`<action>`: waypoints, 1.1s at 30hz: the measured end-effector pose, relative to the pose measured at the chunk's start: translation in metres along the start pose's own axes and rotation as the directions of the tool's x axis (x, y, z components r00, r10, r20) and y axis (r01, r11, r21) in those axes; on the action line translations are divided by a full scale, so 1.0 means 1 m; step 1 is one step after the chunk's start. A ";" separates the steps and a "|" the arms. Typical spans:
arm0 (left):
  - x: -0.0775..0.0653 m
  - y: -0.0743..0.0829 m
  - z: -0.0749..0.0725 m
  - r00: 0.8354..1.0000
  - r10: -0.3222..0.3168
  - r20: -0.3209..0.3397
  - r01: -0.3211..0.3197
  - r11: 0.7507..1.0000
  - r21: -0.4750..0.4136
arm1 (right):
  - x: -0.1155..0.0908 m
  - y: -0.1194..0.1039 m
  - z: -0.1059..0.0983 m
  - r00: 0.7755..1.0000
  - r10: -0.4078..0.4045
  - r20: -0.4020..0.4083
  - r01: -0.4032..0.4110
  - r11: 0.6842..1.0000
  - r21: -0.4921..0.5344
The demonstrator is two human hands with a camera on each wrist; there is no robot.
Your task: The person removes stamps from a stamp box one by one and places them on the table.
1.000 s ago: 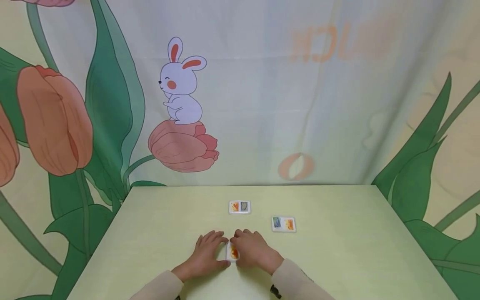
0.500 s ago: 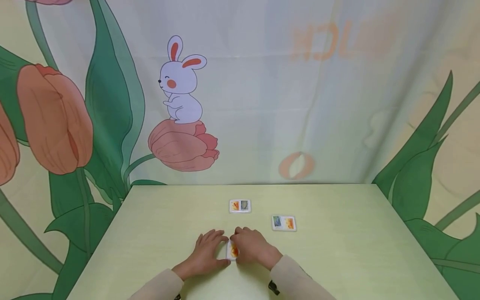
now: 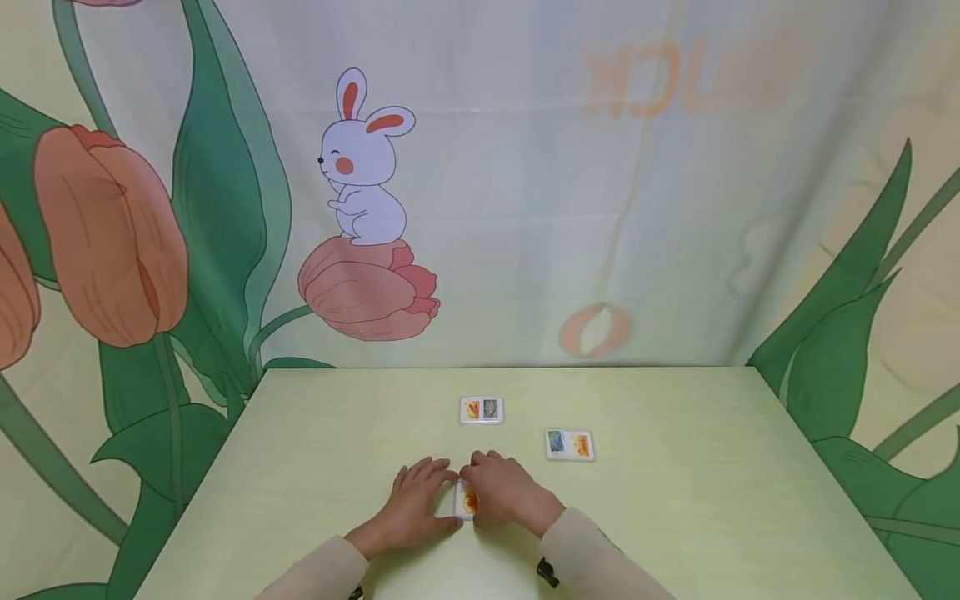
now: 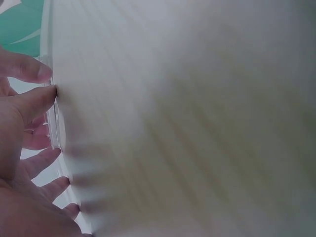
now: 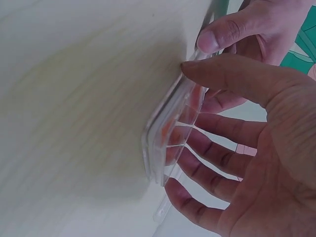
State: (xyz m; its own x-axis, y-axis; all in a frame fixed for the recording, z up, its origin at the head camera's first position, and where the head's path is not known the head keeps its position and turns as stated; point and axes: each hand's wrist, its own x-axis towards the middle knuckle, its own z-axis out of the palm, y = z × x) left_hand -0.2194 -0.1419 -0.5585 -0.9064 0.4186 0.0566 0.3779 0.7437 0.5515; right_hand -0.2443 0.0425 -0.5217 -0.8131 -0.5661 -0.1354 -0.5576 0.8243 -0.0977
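A flat, clear-edged plastic card case (image 3: 464, 498) with an orange picture lies on the table between both hands, its right part hidden under the right hand. My left hand (image 3: 411, 510) holds the case's left end, thumb at the near corner and index finger at the far one, other fingers spread. My right hand (image 3: 508, 497) grips the right end with thumb and curled fingers. In the right wrist view, the clear case (image 5: 170, 126) shows stacked transparent layers along its edge. The left wrist view catches just a thin strip of its edge, beside the two thumbs.
Two similar picture cases lie farther back: one (image 3: 482, 410) straight ahead near the table's far edge, another (image 3: 569, 445) to the right. The pale green table (image 3: 675, 500) ends at a hanging curtain (image 3: 495, 208) printed with tulips and a rabbit.
Both hands keep nearly the same hold on the case. The whole head view has shifted very slightly; the two farther cases stay put on the table.
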 end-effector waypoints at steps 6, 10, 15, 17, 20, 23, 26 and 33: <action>0.001 -0.001 0.001 1.000 -0.001 0.010 0.001 1.000 0.015 | -0.002 0.000 -0.003 1.000 0.002 0.005 -0.002 1.000 0.016; 0.001 -0.001 0.001 1.000 -0.003 0.017 0.002 1.000 0.026 | -0.003 0.000 -0.004 1.000 0.002 0.000 -0.002 1.000 0.017; 0.000 0.000 0.000 1.000 0.004 0.015 -0.004 1.000 0.023 | -0.003 0.000 -0.005 1.000 0.010 -0.002 -0.010 0.999 0.030; 0.001 0.000 0.000 1.000 0.001 0.014 -0.001 1.000 0.020 | -0.003 0.000 -0.006 1.000 0.013 -0.003 -0.013 0.999 0.038; 0.001 0.000 0.000 1.000 -0.013 0.018 0.012 1.000 0.020 | -0.003 -0.001 -0.007 1.000 0.015 -0.006 -0.015 0.999 0.045; 0.001 0.000 -0.001 1.000 -0.018 0.018 0.018 1.000 0.017 | -0.004 -0.001 -0.009 1.000 0.012 -0.008 -0.012 0.999 0.041; 0.001 0.000 -0.001 0.999 -0.023 0.025 0.023 1.000 0.012 | -0.006 -0.002 -0.010 1.000 0.008 -0.009 -0.008 1.000 0.020; 0.001 -0.002 0.000 1.000 -0.017 0.019 0.017 1.000 0.008 | -0.010 -0.001 -0.013 0.999 0.007 -0.040 -0.008 1.000 -0.022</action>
State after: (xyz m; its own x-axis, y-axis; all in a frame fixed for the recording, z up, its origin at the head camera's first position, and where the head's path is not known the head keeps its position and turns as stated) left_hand -0.2207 -0.1428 -0.5596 -0.9090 0.4158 0.0308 0.3639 0.7551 0.5454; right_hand -0.2374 0.0472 -0.5078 -0.8229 -0.5600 -0.0965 -0.5550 0.8285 -0.0751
